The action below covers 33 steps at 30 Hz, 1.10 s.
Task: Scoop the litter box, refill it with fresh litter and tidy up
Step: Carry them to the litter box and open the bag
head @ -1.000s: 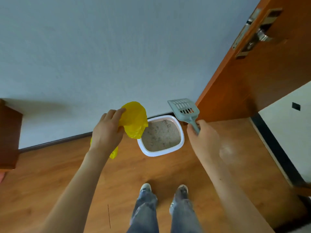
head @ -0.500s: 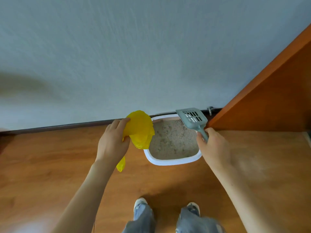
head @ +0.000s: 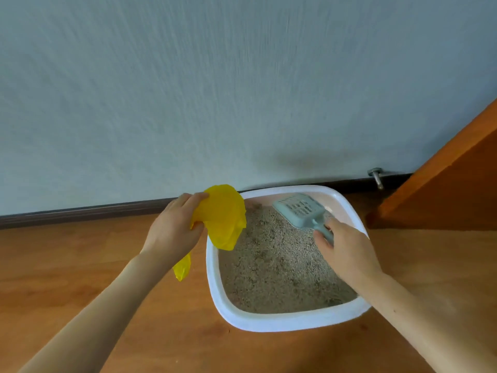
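Wood floor point(head: 80, 265) all the way across the near part, laminate by the look of it, and the litter box point(head: 282, 323) sits on it a bit right of centre, its far edge close to the wall. White plastic tub with a wide rolled rim, so I'd guess it's stiff enough to drag or lift by that rim with both hands, though loaded like this it's probably fairly heavy.

It's holding a decent bed of pale grey-beige litter point(head: 271, 265), grainy and loose, with a few darker patches that could be clumps, hard to be sure. That stuff will pour and scatter easily, so slow moves.

Right hand point(head: 347, 251) is over the right side of the box, fingers curled round the handle of the scoop point(head: 298, 211). Light grey-blue slotted plastic, rigid and light I'd say, and the handle is the obvious place to hold it. Its head sits at the far end of the box, right at the litter surface; can't tell if it's dug in yet.

Left hand point(head: 174, 230) is just left of the box's far-left corner, pinching a yellow plastic bag point(head: 223, 222). Thin, floppy, slippery looking, bunched up and not opened; one tail hangs below the hand. Nothing visibly in it. It'd need opening at the mouth before anything gets dumped.

Beyond that, dark skirting, a pale wall point(head: 242, 76), a metal door stop point(head: 376, 177) and an orange-brown door point(head: 443, 197) far right.
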Each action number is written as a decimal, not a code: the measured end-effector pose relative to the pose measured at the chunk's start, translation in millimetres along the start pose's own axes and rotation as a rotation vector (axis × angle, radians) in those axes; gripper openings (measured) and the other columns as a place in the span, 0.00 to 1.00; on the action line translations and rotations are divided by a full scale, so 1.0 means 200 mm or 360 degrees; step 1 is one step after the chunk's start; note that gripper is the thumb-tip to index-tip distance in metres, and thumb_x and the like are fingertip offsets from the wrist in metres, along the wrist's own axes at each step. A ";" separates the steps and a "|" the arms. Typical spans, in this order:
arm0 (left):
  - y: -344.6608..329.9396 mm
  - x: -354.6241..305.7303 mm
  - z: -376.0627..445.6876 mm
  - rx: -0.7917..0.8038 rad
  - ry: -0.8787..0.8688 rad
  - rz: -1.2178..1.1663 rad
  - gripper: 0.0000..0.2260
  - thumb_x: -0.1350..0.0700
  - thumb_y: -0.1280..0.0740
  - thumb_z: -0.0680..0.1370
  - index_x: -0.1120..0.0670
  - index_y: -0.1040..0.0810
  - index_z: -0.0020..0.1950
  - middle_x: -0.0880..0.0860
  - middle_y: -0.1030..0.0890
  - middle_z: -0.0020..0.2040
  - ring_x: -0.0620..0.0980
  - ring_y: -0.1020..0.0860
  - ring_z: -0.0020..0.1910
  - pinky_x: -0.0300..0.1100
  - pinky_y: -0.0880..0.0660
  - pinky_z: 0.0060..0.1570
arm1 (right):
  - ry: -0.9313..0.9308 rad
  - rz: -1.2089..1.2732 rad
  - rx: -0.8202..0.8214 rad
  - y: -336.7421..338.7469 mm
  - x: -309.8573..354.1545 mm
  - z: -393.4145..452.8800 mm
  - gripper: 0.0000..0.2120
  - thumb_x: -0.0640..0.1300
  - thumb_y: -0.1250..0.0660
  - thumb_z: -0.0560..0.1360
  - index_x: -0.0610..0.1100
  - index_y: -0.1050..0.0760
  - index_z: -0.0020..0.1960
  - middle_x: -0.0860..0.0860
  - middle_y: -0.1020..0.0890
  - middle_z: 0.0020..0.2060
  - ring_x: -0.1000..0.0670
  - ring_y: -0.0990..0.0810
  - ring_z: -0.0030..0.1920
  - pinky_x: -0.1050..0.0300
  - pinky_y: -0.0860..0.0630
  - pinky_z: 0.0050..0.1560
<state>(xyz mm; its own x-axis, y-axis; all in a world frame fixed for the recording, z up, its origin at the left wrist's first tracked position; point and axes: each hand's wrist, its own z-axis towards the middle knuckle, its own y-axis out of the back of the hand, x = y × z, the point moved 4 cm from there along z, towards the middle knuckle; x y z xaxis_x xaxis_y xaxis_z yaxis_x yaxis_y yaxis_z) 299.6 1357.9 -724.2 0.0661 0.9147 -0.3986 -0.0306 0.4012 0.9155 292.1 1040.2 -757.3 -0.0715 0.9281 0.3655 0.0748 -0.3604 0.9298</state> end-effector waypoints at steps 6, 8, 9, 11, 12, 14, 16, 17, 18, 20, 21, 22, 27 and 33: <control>-0.29 0.21 0.15 -0.0212 0.0195 -0.0360 0.24 0.64 0.34 0.73 0.46 0.29 0.66 0.47 0.26 0.54 0.50 0.27 0.48 0.42 0.33 0.44 | 0.0182 0.0066 0.0016 -0.39 -0.11 0.26 0.09 0.50 0.39 0.80 0.48 0.27 0.44 0.54 0.24 0.29 0.57 0.29 0.23 0.66 0.34 0.21; -0.36 0.27 0.19 -0.0228 0.0191 -0.0399 0.23 0.63 0.34 0.73 0.46 0.28 0.66 0.47 0.26 0.54 0.50 0.28 0.45 0.43 0.32 0.39 | 0.0203 0.0145 -0.0019 -0.48 -0.14 0.31 0.08 0.50 0.39 0.79 0.49 0.27 0.44 0.53 0.23 0.29 0.56 0.28 0.23 0.64 0.32 0.21; -0.37 0.29 0.19 -0.0216 0.0170 -0.0405 0.23 0.63 0.34 0.73 0.45 0.28 0.66 0.47 0.26 0.54 0.50 0.27 0.44 0.41 0.31 0.37 | 0.0215 0.0142 -0.0023 -0.51 -0.15 0.31 0.08 0.49 0.39 0.79 0.48 0.27 0.44 0.53 0.23 0.29 0.54 0.27 0.23 0.62 0.31 0.21; -0.40 0.31 0.19 -0.0186 0.0135 -0.0418 0.23 0.63 0.34 0.73 0.45 0.28 0.66 0.47 0.26 0.54 0.49 0.27 0.44 0.36 0.30 0.37 | 0.0237 0.0030 -0.0011 -0.55 -0.15 0.32 0.08 0.49 0.38 0.79 0.47 0.27 0.43 0.54 0.25 0.29 0.55 0.28 0.25 0.64 0.34 0.22; -0.42 0.31 0.18 -0.0175 0.0141 -0.0443 0.23 0.63 0.34 0.73 0.45 0.28 0.66 0.48 0.26 0.54 0.49 0.27 0.45 0.35 0.31 0.36 | 0.0214 0.0002 -0.0007 -0.57 -0.15 0.31 0.09 0.49 0.37 0.79 0.47 0.28 0.42 0.54 0.25 0.29 0.56 0.28 0.25 0.65 0.36 0.23; -0.45 0.31 0.13 -0.0168 0.0192 -0.0520 0.23 0.63 0.34 0.73 0.46 0.28 0.66 0.47 0.25 0.52 0.46 0.28 0.46 0.36 0.32 0.37 | 0.0137 0.0057 0.0045 -0.62 -0.14 0.29 0.11 0.49 0.38 0.79 0.47 0.29 0.39 0.53 0.26 0.28 0.56 0.30 0.24 0.65 0.37 0.23; -0.48 0.33 0.09 -0.0154 0.0246 -0.0626 0.22 0.63 0.34 0.73 0.45 0.27 0.63 0.45 0.24 0.47 0.40 0.27 0.44 0.32 0.32 0.37 | 0.0100 0.0093 0.0123 -0.68 -0.12 0.28 0.12 0.50 0.38 0.79 0.47 0.29 0.38 0.52 0.25 0.28 0.55 0.32 0.23 0.63 0.36 0.23; -0.49 0.35 0.07 -0.0159 0.0289 -0.0682 0.21 0.63 0.34 0.73 0.44 0.27 0.62 0.42 0.24 0.45 0.36 0.26 0.43 0.29 0.32 0.36 | 0.0125 0.0082 0.0143 -0.71 -0.09 0.28 0.12 0.51 0.38 0.79 0.47 0.28 0.38 0.51 0.25 0.28 0.55 0.32 0.23 0.62 0.36 0.24; -0.49 0.39 0.05 -0.0171 0.0338 -0.0727 0.21 0.63 0.35 0.73 0.43 0.27 0.61 0.41 0.24 0.44 0.34 0.26 0.42 0.28 0.31 0.36 | 0.0159 0.0075 0.0151 -0.73 -0.08 0.28 0.12 0.51 0.38 0.79 0.47 0.28 0.39 0.51 0.25 0.28 0.54 0.31 0.24 0.61 0.36 0.24; -0.47 0.47 0.04 -0.0193 0.0417 -0.0778 0.21 0.63 0.34 0.72 0.43 0.27 0.61 0.41 0.24 0.43 0.38 0.25 0.42 0.33 0.29 0.38 | 0.0204 0.0085 0.0163 -0.74 -0.06 0.28 0.11 0.50 0.38 0.79 0.47 0.26 0.40 0.50 0.24 0.28 0.53 0.29 0.25 0.61 0.35 0.24; -0.45 0.51 0.04 -0.0200 0.0446 -0.0782 0.21 0.62 0.34 0.72 0.44 0.27 0.62 0.42 0.23 0.43 0.39 0.25 0.42 0.33 0.28 0.38 | 0.0223 0.0104 0.0177 -0.74 -0.05 0.28 0.10 0.50 0.37 0.78 0.47 0.26 0.41 0.50 0.23 0.28 0.52 0.28 0.25 0.60 0.33 0.24; -0.43 0.55 0.04 -0.0211 0.0465 -0.0786 0.21 0.62 0.34 0.72 0.45 0.27 0.62 0.43 0.23 0.43 0.40 0.25 0.41 0.31 0.28 0.36 | 0.0245 0.0105 0.0192 -0.75 -0.04 0.27 0.10 0.50 0.37 0.78 0.47 0.25 0.41 0.50 0.23 0.28 0.51 0.27 0.25 0.58 0.32 0.24; -0.35 0.69 0.00 -0.0333 0.0566 -0.0926 0.21 0.58 0.36 0.68 0.46 0.25 0.60 0.46 0.22 0.45 0.42 0.23 0.43 0.36 0.25 0.42 | 0.0285 0.0066 0.0169 -0.74 0.01 0.29 0.11 0.51 0.38 0.78 0.48 0.26 0.39 0.49 0.23 0.26 0.49 0.27 0.24 0.55 0.29 0.24; -0.45 0.90 -0.08 -0.0402 0.0808 -0.0834 0.20 0.67 0.38 0.73 0.53 0.27 0.62 0.50 0.24 0.46 0.52 0.26 0.45 0.40 0.32 0.35 | 0.0284 0.0067 0.0216 -0.79 0.02 0.26 0.11 0.51 0.36 0.77 0.48 0.26 0.39 0.50 0.24 0.25 0.51 0.29 0.22 0.59 0.36 0.23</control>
<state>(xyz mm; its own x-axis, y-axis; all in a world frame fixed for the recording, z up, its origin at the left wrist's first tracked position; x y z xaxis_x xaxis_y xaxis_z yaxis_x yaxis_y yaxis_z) 298.1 1488.0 -879.8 -0.3288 0.4881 -0.8085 -0.3523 0.7309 0.5845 330.9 1105.7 -905.3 -0.2396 0.8766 0.4172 0.2138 -0.3716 0.9035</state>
